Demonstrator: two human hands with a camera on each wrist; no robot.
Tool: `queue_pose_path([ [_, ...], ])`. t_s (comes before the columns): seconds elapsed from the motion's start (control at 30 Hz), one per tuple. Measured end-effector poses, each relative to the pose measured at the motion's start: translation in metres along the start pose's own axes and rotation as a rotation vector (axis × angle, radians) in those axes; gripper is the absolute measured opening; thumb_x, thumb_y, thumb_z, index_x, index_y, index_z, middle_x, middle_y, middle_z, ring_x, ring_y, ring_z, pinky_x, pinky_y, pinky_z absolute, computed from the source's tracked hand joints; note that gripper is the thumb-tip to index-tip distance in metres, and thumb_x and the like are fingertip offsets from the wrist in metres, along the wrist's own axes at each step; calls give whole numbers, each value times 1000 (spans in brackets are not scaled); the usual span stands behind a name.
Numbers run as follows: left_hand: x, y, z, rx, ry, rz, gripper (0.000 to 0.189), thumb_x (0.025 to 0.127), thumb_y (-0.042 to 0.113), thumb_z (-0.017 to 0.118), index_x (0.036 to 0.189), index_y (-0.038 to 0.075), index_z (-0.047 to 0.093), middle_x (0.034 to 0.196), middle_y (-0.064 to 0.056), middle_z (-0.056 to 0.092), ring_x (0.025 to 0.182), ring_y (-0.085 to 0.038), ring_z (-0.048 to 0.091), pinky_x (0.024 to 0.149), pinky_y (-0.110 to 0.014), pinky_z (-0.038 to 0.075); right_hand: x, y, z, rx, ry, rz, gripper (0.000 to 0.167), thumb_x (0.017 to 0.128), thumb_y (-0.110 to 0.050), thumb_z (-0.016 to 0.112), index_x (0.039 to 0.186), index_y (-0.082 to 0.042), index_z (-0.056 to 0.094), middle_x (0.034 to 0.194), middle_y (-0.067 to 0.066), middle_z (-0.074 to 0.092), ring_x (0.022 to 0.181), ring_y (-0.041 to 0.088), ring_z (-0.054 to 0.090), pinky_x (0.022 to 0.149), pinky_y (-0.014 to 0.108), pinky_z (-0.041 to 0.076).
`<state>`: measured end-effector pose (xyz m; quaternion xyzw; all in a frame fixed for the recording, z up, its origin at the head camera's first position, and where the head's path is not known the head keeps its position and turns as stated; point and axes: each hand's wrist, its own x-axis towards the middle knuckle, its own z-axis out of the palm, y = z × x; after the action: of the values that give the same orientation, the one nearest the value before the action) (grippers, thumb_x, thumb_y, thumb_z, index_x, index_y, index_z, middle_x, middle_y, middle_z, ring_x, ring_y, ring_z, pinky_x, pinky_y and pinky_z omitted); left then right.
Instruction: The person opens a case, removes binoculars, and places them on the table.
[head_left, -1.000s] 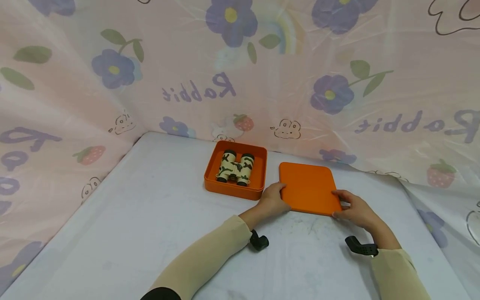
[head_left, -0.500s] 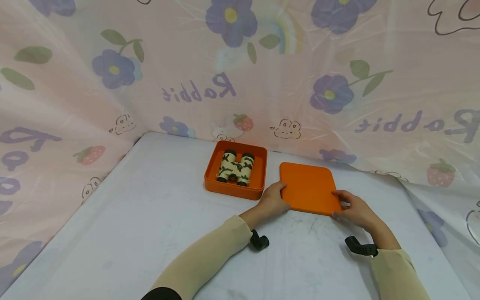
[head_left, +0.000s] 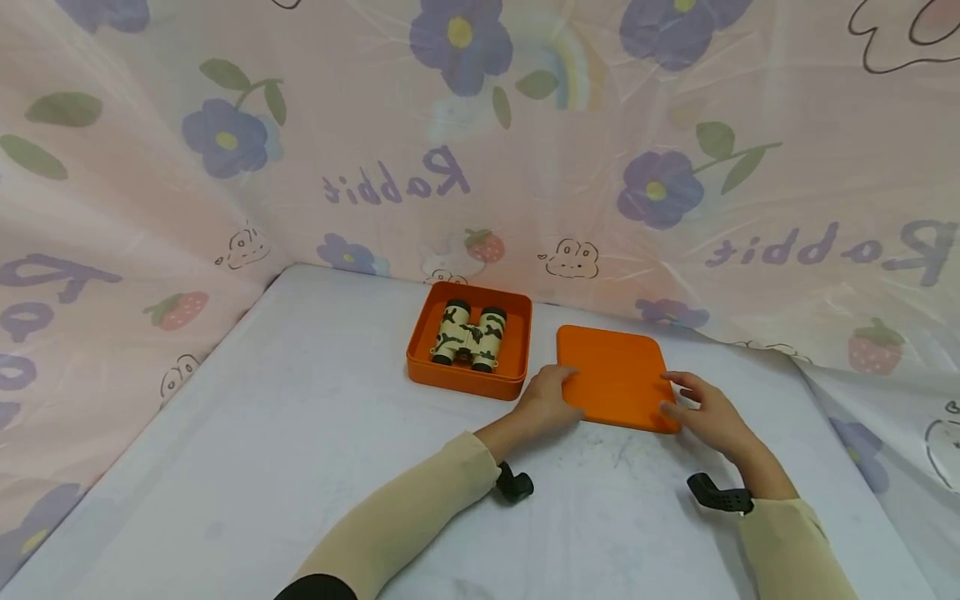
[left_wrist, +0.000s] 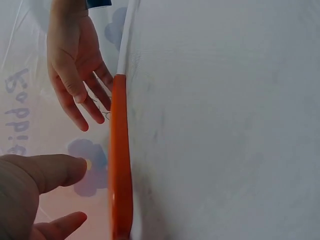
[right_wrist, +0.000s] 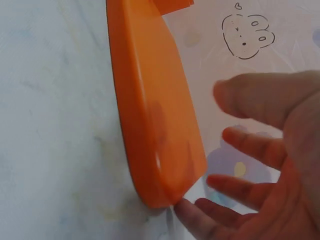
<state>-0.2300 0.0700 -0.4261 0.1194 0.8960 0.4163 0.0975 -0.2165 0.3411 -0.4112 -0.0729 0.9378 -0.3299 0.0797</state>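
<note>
A flat orange lid (head_left: 617, 379) lies on the white table, right of centre in the head view. Close at its left edge is my left hand (head_left: 542, 406), thumb and fingers loosely spread, as the left wrist view also shows. On the opposite side my right hand (head_left: 711, 419) hovers by the lid's edge with its fingers parted. In the right wrist view those fingers (right_wrist: 250, 192) stand off the orange surface, one fingertip right at the corner. Left of the lid, an orange square box (head_left: 465, 385) stands uncovered, with camouflage-patterned binoculars (head_left: 470, 335) lying in it.
A white cloth-covered table (head_left: 300, 433) spreads under everything. Behind and beside it hangs a pale pink curtain (head_left: 525, 175) printed with flowers, strawberries and rabbits. A black wrist mount (head_left: 514, 483) sits at each sleeve's end.
Both hands have loosened from the lid's sides, and the right fingers have spread and lifted off its edge. The lid, box and binoculars have stayed where they were.
</note>
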Motion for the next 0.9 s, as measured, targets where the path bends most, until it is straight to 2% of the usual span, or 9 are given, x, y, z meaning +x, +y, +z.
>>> queue_pose_path([
  [0.13, -5, 2, -4, -5, -18, 42, 56, 83, 28, 75, 135, 18, 56, 134, -1, 54, 122, -16, 53, 104, -31, 46, 0, -6, -2, 4, 48, -21, 55, 96, -27, 58, 143, -4, 40, 150, 27, 34, 131, 55, 35, 97, 69, 38],
  [0.27, -11, 5, -9, -14, -68, 100, 49, 87, 31, 71, 133, 22, 58, 138, 3, 53, 126, -16, 51, 106, -33, 44, -1, -11, -1, 3, 89, -62, 51, 97, -26, 57, 141, -3, 43, 146, 26, 41, 128, 52, 42, 95, 66, 44],
  [0.4, -17, 6, -13, -2, -111, 149, 47, 89, 33, 67, 134, 25, 57, 142, 5, 51, 130, -15, 48, 108, -36, 43, -1, -17, 3, -4, 139, -144, 45, 97, -20, 58, 136, -1, 48, 137, 25, 51, 120, 47, 52, 92, 60, 48],
  [0.53, -18, 6, -20, -21, -133, 206, 46, 91, 33, 66, 135, 25, 56, 142, 6, 51, 128, -16, 50, 103, -35, 46, -1, -25, 7, -23, 184, -199, 41, 95, -17, 60, 132, -1, 52, 131, 23, 57, 114, 42, 57, 89, 55, 52],
  [0.63, -18, 7, -26, -58, -131, 244, 45, 91, 33, 65, 134, 25, 56, 141, 6, 51, 124, -16, 54, 97, -32, 50, 0, -31, 10, -24, 197, -222, 40, 94, -15, 62, 131, -2, 53, 129, 23, 59, 113, 41, 58, 88, 54, 52],
  [0.8, -18, 9, -38, -115, -104, 283, 43, 92, 32, 64, 133, 24, 56, 138, 4, 51, 124, -19, 53, 96, -30, 50, 1, -41, 11, -11, 188, -245, 40, 93, -16, 63, 131, -5, 54, 129, 22, 59, 112, 40, 59, 88, 57, 52],
  [0.9, -17, 10, -46, -131, -89, 297, 43, 92, 31, 64, 133, 22, 56, 138, 3, 52, 123, -21, 53, 93, -27, 50, 1, -47, 11, -14, 192, -251, 40, 93, -16, 63, 131, -7, 55, 130, 20, 59, 112, 39, 59, 87, 52, 53],
])
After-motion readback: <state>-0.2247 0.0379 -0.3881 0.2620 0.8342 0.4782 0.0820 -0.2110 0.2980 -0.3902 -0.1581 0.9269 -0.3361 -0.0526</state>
